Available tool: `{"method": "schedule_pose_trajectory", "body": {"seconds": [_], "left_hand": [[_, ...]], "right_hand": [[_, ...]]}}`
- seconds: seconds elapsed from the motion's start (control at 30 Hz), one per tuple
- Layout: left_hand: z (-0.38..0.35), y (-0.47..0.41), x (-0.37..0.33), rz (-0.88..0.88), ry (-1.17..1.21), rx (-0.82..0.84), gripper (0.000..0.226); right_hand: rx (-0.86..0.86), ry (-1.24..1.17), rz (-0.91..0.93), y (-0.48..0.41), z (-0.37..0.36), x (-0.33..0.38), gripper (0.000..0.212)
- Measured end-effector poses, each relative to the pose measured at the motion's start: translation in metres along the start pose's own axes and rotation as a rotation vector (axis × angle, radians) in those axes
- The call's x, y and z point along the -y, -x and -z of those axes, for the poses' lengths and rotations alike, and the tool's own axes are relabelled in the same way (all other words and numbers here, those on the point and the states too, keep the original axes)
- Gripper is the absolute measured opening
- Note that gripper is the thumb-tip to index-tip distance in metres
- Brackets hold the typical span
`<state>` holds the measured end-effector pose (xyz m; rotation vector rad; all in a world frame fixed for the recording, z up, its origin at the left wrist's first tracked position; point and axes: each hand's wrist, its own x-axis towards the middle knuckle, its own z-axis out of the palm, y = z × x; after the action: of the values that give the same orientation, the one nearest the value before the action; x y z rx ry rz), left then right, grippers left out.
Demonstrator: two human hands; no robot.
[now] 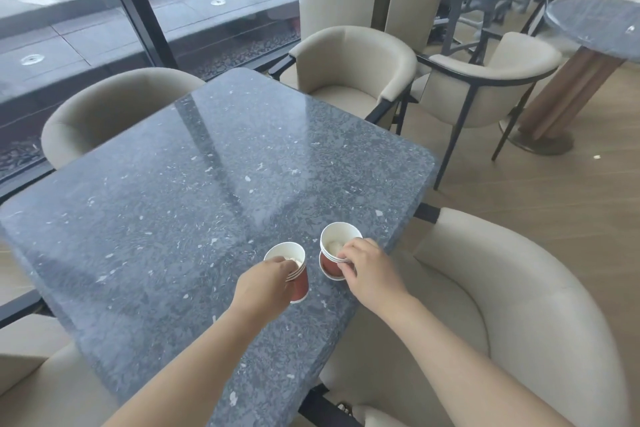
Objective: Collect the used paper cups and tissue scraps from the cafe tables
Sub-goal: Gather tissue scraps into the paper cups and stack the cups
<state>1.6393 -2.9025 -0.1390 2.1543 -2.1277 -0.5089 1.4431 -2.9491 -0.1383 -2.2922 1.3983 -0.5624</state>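
Both hands grip red cup stacks — left hand [266,279] one [294,274], right hand [367,270] another [334,253] — side by side.

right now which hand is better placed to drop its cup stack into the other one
Right, probably. The right hand grips its cup stack at the rim, already tilted toward the left hand, whose cup stack stands upright with its mouth open.

**What you cannot see**

Your left hand [266,279] covers the near side of the left cup stack [294,274], and your right hand [367,270] hides part of the right cup stack [334,253]. The white scraps inside are too small to identify. The desk [173,201] runs off the left edge.
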Motion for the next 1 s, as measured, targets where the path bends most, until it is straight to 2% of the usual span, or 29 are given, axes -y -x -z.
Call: {"method": "schedule_pose_trajectory", "body": {"seconds": [0.57, 1.0], "left_hand": [[-0.033, -0.002, -0.011, 0.103, -0.056, 0.005, 0.03], [-0.005, 0.036, -0.016, 0.031, 0.038, -0.079, 0.02]], "right_hand": [[0.269, -0.02, 0.053, -0.01, -0.033, -0.028, 0.018], [0.173, 0.076, -0.025, 0.03, -0.004, 0.006, 0.019]]}}
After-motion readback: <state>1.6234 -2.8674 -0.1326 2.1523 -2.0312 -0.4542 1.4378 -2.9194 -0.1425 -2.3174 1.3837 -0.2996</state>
